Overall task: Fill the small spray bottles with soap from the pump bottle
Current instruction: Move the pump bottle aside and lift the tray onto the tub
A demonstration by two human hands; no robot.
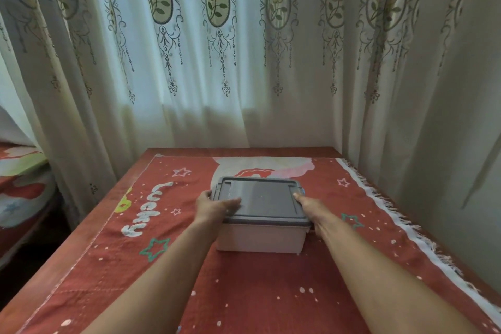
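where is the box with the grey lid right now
In the head view the storage box sits at the centre of the red cloth, held between the left hand and the right hand.

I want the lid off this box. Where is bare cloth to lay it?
Bare cloth lies left of the box by the Lucky lettering, right of it up to the white fringe, and widest in front of it. Behind the box the strip is narrow. The left hand and right hand crowd the lid.
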